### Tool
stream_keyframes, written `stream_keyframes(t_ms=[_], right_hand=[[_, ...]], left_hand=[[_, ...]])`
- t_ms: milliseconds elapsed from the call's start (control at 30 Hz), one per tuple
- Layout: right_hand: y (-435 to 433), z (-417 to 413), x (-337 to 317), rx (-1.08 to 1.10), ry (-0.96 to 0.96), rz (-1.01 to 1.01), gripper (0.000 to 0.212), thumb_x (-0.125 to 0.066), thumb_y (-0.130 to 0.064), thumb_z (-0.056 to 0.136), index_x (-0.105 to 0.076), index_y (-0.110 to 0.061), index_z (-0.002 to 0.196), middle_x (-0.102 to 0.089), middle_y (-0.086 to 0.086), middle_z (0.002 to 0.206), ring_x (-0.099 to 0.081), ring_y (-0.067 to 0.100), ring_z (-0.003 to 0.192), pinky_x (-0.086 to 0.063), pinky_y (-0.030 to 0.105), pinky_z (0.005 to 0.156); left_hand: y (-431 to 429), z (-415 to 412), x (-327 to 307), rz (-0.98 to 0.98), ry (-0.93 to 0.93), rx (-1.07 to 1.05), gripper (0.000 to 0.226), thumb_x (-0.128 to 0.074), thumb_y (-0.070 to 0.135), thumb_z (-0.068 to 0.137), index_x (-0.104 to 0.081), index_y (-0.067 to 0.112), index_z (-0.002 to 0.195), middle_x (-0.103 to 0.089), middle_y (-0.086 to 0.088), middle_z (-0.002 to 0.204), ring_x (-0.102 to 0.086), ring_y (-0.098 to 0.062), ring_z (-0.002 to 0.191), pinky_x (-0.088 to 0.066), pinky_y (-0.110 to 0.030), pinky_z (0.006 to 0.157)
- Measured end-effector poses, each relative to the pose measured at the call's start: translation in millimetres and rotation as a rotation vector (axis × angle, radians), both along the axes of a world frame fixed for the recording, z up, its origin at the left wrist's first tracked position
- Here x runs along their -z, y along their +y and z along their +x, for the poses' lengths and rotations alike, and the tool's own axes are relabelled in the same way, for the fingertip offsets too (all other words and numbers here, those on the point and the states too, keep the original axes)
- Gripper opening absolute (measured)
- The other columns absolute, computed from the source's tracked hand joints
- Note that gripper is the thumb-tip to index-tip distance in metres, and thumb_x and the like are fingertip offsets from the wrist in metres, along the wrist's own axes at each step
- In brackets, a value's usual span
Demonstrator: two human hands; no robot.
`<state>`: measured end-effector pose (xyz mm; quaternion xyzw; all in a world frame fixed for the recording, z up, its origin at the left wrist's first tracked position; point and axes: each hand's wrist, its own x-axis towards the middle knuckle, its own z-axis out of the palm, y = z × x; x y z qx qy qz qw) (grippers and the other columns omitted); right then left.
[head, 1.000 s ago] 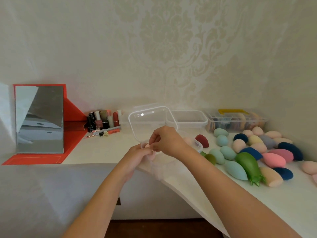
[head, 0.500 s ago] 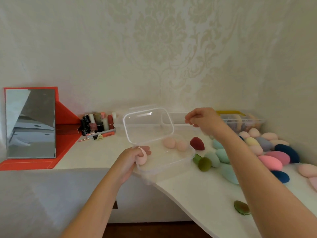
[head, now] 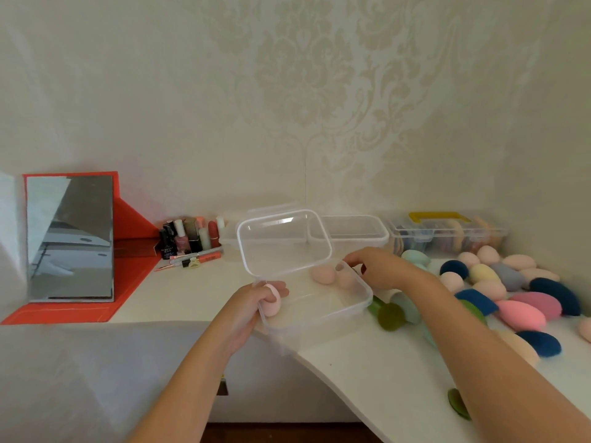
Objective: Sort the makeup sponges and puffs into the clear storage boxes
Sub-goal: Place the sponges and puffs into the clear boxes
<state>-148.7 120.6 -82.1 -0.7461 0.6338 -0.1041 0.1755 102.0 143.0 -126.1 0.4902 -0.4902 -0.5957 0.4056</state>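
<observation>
- The left grip [head: 248, 306] is closed around a pink sponge [head: 272, 304]. It seems also to hold the near left corner of the clear box [head: 364, 300], whose lid [head: 281, 241] stands open behind.
- The right grip [head: 380, 270] lies at the far right rim of the box with curled fingers. I cannot tell if it holds something; a bit of dark red shows under it.
- The near corner of the box hangs out past the edge of the surface [head: 367, 372]. If the left grip lets go to drop the sponge, the box may tip and fall with the two pale sponges [head: 323, 273] inside.
- The pink sponge is soft and round, so it may slip down outside the wall instead of inside.
- The right forearm passes low over the loose sponges [head: 521, 310]. It could push the green sponge [head: 455, 406], which lies near the edge, off the surface.
- The pink sponge is egg-shaped. Its long axis is almost upright and leans a little, with the wider end down at the box corner and the upper end partly under the fingers.
</observation>
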Motion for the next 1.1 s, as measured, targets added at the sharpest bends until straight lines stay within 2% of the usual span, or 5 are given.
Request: stream_keyframes(t_ms=[367, 567, 800, 900, 1100], right_hand=[[5.5, 9.3, -36.0, 0.232, -0.439, -0.076, 0.027, -0.058, -0.037, 0.089, -0.052, -0.016, 0.105, -0.057, -0.002, 0.093, -0.060, 0.015, 0.079, -0.053, 0.032, 0.080], [21.9, 60.8, -41.0, 0.115, -0.495, -0.119, 0.046, -0.071, -0.048, 0.077, -0.047, -0.018, 0.103, -0.057, -0.004, 0.086, -0.047, 0.008, 0.065, -0.035, 0.022, 0.057], [42.1, 98.5, -28.2, -0.108, -0.407, -0.059, 0.032, -0.040, -0.043, 0.097, -0.048, -0.011, 0.097, -0.059, -0.008, 0.086, -0.054, 0.013, 0.080, -0.040, 0.014, 0.068], [44.7, 92.3, -29.9, -0.142, -0.301, 0.049, 0.011, -0.055, -0.026, 0.090, -0.054, -0.018, 0.097, -0.055, -0.012, 0.081, -0.048, 0.005, 0.068, -0.036, 0.014, 0.060], [46.0, 90.0, -24.4, -0.218, -0.030, 0.151, 0.039, -0.076, -0.016, 0.071, -0.055, -0.017, 0.104, -0.061, -0.004, 0.098, -0.055, 0.008, 0.074, -0.041, 0.018, 0.062]], left_hand=[[1.3, -2.2, -1.6, -0.004, 0.003, -0.007, 0.046, -0.051, 0.015, 0.056, -0.068, 0.008, 0.099, -0.070, -0.007, 0.105, -0.058, -0.021, 0.104, -0.042, -0.038, 0.101], [2.8, -3.1, -1.4, -0.011, -0.005, -0.012, 0.048, -0.050, 0.017, 0.056, -0.068, 0.010, 0.099, -0.070, -0.005, 0.106, -0.058, -0.020, 0.102, -0.043, -0.037, 0.098], [10.3, -4.1, -3.6, -0.049, -0.035, 0.007, 0.050, -0.048, 0.021, 0.057, -0.067, 0.008, 0.101, -0.068, -0.001, 0.102, -0.059, -0.014, 0.088, -0.044, -0.026, 0.072], [9.4, -3.2, -0.7, -0.069, -0.064, 0.019, 0.050, -0.049, 0.022, 0.057, -0.068, 0.007, 0.101, -0.066, -0.002, 0.093, -0.059, -0.018, 0.085, -0.042, -0.030, 0.074], [5.5, -1.3, 1.3, -0.091, -0.102, 0.034, 0.049, -0.048, 0.022, 0.057, -0.068, 0.009, 0.100, -0.067, -0.006, 0.101, -0.060, -0.018, 0.094, -0.043, -0.027, 0.076]])
